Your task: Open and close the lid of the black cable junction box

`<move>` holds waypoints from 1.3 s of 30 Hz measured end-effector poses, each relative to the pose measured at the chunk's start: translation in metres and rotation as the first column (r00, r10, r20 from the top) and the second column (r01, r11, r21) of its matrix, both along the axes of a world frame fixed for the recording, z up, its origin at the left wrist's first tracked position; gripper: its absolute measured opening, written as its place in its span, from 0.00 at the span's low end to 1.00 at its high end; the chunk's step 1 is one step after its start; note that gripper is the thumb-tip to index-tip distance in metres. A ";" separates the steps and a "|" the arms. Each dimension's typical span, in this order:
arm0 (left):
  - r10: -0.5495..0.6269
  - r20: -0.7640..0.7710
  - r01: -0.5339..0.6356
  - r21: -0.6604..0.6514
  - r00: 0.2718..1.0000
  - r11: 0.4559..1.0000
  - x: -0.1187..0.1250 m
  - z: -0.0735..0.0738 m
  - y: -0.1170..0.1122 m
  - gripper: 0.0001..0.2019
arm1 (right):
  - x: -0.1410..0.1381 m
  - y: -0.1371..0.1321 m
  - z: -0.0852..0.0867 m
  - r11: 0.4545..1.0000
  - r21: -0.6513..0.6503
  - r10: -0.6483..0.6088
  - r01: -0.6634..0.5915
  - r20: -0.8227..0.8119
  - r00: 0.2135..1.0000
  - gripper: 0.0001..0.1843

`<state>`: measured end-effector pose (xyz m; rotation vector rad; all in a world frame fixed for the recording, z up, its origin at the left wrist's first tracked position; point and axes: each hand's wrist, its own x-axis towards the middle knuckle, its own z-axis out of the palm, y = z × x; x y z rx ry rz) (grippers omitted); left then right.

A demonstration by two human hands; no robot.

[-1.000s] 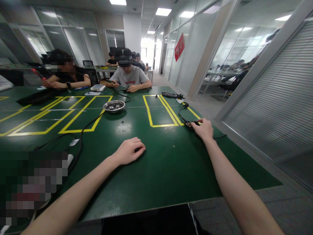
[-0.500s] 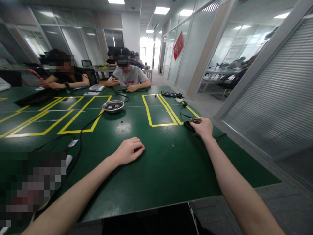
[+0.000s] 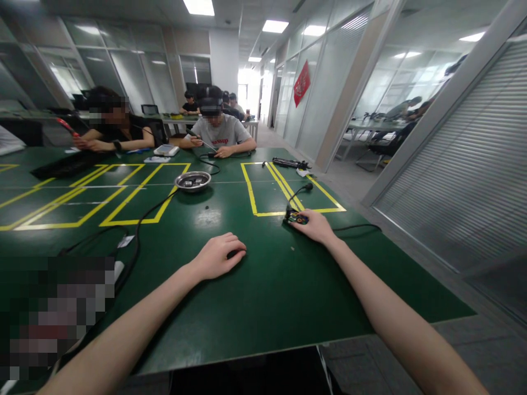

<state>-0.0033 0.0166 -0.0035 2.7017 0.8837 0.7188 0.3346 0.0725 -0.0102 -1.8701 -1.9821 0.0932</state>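
Right grip (image 3: 315, 226) half hides a small corded device (image 3: 297, 218).

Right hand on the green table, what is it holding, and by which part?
The right hand grips a small black cabled device by its near end; the far end sticks out past the hand.

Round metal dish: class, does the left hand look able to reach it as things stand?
Probably yes, with a forward stretch: only bare green table lies between the left hand and the round metal dish.
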 end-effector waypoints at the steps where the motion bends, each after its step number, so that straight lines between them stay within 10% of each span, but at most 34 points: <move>1: 0.001 0.020 -0.001 0.003 1.000 1.000 0.000 0.001 -0.001 0.09 | -0.011 -0.004 -0.001 0.988 0.023 0.154 -0.153 -0.033 0.988 0.15; 5: -0.003 0.097 -0.001 0.045 0.995 0.999 0.005 0.003 -0.007 0.19 | -0.061 -0.029 -0.006 0.728 0.093 0.685 -0.680 -0.152 0.713 0.11; 10: -0.004 0.076 0.007 -0.040 0.997 0.999 0.010 0.001 -0.012 0.22 | -0.095 -0.050 -0.007 0.550 0.141 0.827 -0.823 -0.224 0.515 0.10; 16: 0.052 0.020 -0.050 -0.081 0.998 0.995 0.006 -0.004 -0.009 0.35 | -0.074 -0.040 0.000 0.676 0.221 0.737 -0.703 -0.195 0.648 0.14; 22: 0.115 -0.005 -0.115 -0.103 0.993 0.988 0.004 -0.002 -0.007 0.29 | -0.053 -0.028 0.005 0.838 -0.049 0.537 -0.544 -0.104 0.837 0.20; 39: 0.092 -0.059 -0.102 -0.191 0.994 0.976 0.000 -0.004 0.000 0.33 | -0.059 -0.029 -0.003 0.728 0.079 0.647 -0.682 -0.408 0.644 0.13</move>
